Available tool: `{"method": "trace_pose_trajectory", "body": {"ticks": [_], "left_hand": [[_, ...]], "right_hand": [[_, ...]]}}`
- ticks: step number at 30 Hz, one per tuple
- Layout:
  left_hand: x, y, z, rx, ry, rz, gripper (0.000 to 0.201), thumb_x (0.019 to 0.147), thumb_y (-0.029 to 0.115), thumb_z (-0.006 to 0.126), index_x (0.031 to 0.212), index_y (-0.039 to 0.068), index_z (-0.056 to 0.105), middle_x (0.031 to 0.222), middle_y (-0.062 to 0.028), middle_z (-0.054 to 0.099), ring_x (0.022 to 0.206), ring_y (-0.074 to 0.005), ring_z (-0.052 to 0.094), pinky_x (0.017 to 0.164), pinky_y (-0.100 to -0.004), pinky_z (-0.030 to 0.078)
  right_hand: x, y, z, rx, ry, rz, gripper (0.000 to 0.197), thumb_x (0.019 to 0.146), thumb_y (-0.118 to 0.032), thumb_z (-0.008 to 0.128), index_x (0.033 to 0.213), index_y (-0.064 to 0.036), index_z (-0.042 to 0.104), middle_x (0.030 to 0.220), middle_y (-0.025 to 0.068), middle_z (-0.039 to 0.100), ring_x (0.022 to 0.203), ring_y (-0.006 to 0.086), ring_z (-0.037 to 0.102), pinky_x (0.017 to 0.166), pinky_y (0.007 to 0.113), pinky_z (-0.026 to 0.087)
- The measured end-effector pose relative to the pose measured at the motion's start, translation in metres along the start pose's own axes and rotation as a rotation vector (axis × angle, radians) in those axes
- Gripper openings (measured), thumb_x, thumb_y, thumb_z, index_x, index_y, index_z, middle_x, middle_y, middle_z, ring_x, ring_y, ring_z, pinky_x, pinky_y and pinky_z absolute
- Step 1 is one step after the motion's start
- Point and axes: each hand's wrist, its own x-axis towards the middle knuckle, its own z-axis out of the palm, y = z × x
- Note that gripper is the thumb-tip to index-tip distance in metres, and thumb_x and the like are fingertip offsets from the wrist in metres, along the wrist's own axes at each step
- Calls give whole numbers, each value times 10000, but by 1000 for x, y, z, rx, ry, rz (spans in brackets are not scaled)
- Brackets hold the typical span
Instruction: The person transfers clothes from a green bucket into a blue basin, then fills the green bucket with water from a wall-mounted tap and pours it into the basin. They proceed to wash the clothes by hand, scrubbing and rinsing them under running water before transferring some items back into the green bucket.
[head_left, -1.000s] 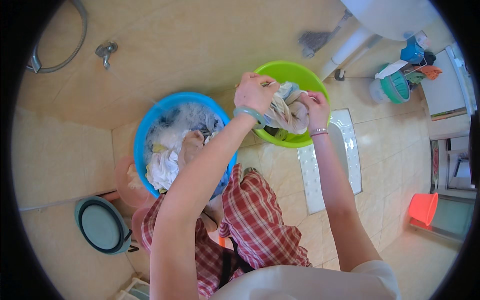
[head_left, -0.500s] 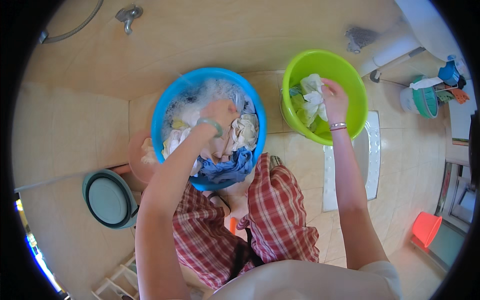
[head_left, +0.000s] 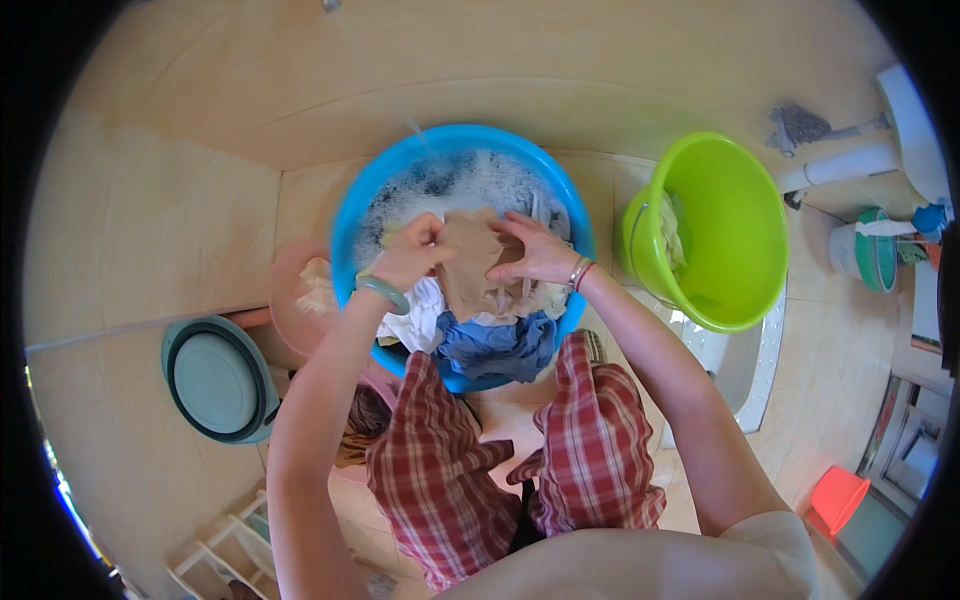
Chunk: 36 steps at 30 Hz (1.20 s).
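Note:
A blue basin (head_left: pixel 345 215) holds foamy water and a heap of wet clothes. Over the heap, my left hand (head_left: pixel 412 252) is closed, its fingertips pinching the edge of a beige garment (head_left: pixel 466 262). On the garment's other side, my right hand (head_left: pixel 540 250) has its fingers and thumb spread, touching or nearly touching the fabric. Below the beige piece lie a blue garment (head_left: pixel 495 345) and a white cloth (head_left: pixel 415 316). To the right stands a lime-green bucket (head_left: pixel 735 235) with a pale cloth (head_left: pixel 671 235) against its inner left side.
At the left are a pink basin (head_left: pixel 290 325) with a light cloth in it and a grey-green collapsible basin (head_left: pixel 218 380). A white squat toilet (head_left: pixel 755 390) lies beneath the bucket's side. A red bucket (head_left: pixel 838 498) stands far right; my knees are close to the blue basin.
My right hand has let go of the white cloth in the green bucket and come over to the blue basin. My left hand has raised the beige garment above the heap. The view has shifted.

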Motion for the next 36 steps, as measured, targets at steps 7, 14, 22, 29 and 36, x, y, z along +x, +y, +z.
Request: {"method": "trace_pose_trajectory", "body": {"ticks": [7,14,22,29,36], "left_hand": [[0,43,-40,15,264,-9,221,851,202,676,961,103,513,760,-8,607,631,-81,546,527,-238,438],[82,-7,-44,-583,542,246,213,865,193,666,1038,105,577,813,-7,636,712,-100,578,594,-286,479],[160,-136,14,-377,600,240,402,796,95,683,1190,107,606,1017,-83,659,927,-214,618,833,-292,474],[176,-156,8,-439,746,-41,370,785,-59,549,1126,42,650,982,-116,683,883,-203,641,777,-279,487],[195,-151,16,-215,617,-330,298,803,204,644,1030,11,637,927,-110,647,878,-219,634,702,-320,500]], "right_hand": [[44,-33,-31,876,-10,123,181,866,-201,666,920,-65,558,806,-21,556,715,43,501,617,202,418],[124,-28,-20,989,337,104,377,836,-150,672,1151,-26,506,939,61,620,830,103,553,713,241,457],[130,56,56,67,264,-106,757,707,-230,777,1346,-71,404,1291,202,491,1077,318,574,873,379,484],[151,38,76,-495,-135,273,346,882,-415,535,1151,-198,524,895,227,644,779,392,634,610,457,494],[212,107,96,-760,-203,189,298,818,-242,589,1064,-74,589,795,174,668,753,341,654,624,449,510]]}}
